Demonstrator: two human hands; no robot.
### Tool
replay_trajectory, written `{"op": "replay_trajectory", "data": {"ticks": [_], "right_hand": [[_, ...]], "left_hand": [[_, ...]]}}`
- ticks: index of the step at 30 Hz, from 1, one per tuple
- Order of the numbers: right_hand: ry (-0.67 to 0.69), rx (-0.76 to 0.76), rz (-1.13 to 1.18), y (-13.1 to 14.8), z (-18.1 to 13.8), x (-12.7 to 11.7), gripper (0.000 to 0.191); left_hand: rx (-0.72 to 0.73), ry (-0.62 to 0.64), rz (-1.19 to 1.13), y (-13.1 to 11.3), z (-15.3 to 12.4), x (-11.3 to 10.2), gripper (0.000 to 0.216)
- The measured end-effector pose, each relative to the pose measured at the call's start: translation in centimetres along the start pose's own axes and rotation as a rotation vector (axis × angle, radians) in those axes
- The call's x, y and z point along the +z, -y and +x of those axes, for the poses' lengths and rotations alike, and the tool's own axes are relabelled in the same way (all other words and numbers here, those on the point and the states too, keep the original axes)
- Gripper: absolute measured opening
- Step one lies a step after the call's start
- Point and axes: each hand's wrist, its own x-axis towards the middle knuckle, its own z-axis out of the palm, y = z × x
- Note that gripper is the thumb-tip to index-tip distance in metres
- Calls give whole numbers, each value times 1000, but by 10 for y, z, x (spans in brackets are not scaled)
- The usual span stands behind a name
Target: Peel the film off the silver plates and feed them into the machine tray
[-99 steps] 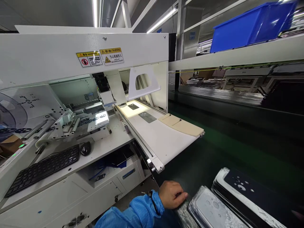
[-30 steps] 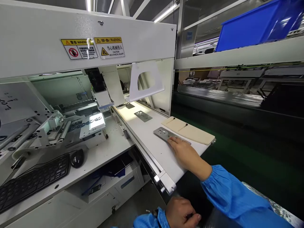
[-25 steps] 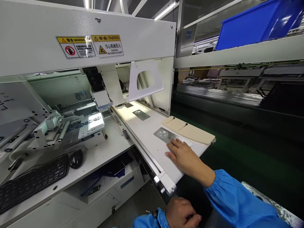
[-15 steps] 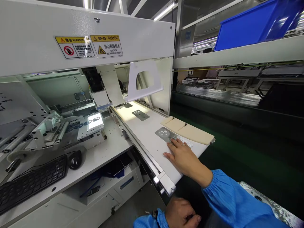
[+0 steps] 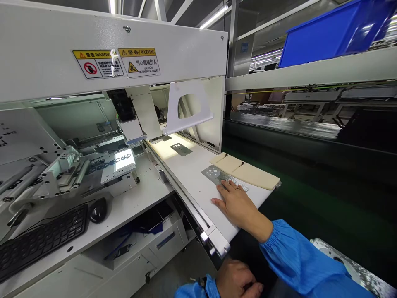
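White belt (image 5: 186,176): grey panel (image 5: 209,174) lies flat
Right fingers (image 5: 223,191): spread, resting on the panel's near half
Left hand (image 5: 236,279): curled below, grip unclear

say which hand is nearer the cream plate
Right. The right hand touches the panel beside the cream plate; the left hand is farther off, past the near end of the white belt.

Phone back panel (image 5: 211,174): grey, thin, rect. w/ rounded corners, lying flat on white conveyor belt (image 5: 189,174), long axis diag., far L to near R of view. Far end: cluster of pale circles, diff. sizes. Near end: bright speckled reflections, partly hidden under fingers of right hand (image 5: 239,205). Outer long edge just beside beige guide plate (image 5: 248,171); contact unclear.
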Motion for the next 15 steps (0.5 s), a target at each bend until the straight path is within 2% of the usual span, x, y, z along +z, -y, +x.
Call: {"op": "replay_trajectory", "data": {"ticks": [4,7,11,15], "right_hand": [[-85,-17,-11,-2,-1,3,51],[-182,-86,-42,-9,-15,4,49],[-329,-196,-22,-30,-54,-3,43],[-432,-109,41,-70,-106,-11,46]], "left_hand": [[-4,64,33,-1,0,-2,21],[6,67,42,-4,0,-8,25],[-3,41,44,-11,1,-17,40],[-20,28,19,-19,3,-28,47]]}}
